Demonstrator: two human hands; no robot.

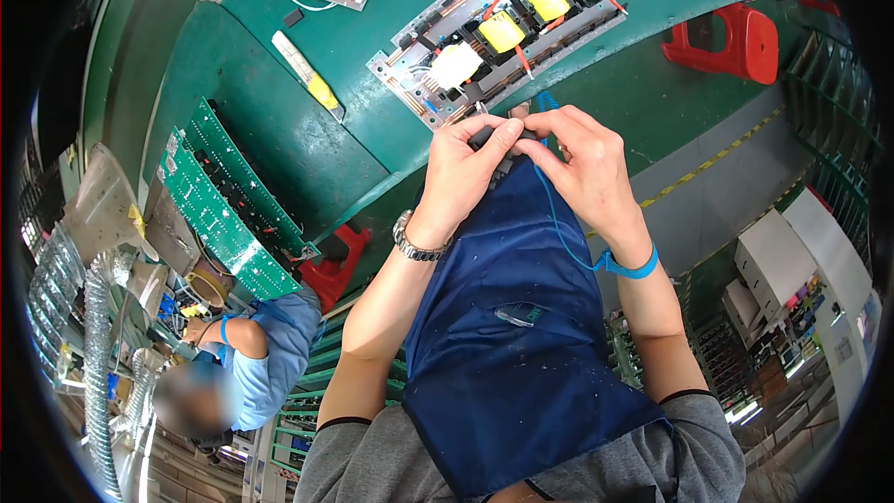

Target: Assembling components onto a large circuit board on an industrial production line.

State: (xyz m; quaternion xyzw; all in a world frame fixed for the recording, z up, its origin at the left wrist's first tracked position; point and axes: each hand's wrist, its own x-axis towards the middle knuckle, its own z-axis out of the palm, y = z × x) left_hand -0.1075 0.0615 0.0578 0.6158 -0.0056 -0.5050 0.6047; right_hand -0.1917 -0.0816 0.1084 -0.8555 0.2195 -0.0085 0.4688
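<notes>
1. From where I stand, the left hand (468, 160) is closed, its thumb and fingers pinching a small dark piece (527, 134); a metal-banded watch (416, 237) circles that wrist.
2. The right hand (589, 156) is closed on the same piece from the other side, thumb and forefinger bent in toward the left thumb. Fingers hide much of the piece, so I cannot tell its full shape.
3. The piece is up between the two hands, at the top of the person's navy apron (521, 261) and near the edge of the green workbench (372, 56).
4. Just beyond the fingers lies a long circuit board (396, 74), bearing three yellow-wrapped components (503, 31) and a white-topped one (455, 65) in a row.
5. A blue wrist strap (633, 265) sits on the right wrist, its thin blue cord (557, 214) running up past that hand.
6. Left of the board, a white-and-yellow tool (305, 70) lies on the bench, with a small black block (293, 17) near its upper end.
7. Over on the left, a co-worker in a blue shirt (270, 354) sits beside upright green boards (223, 214).
</notes>
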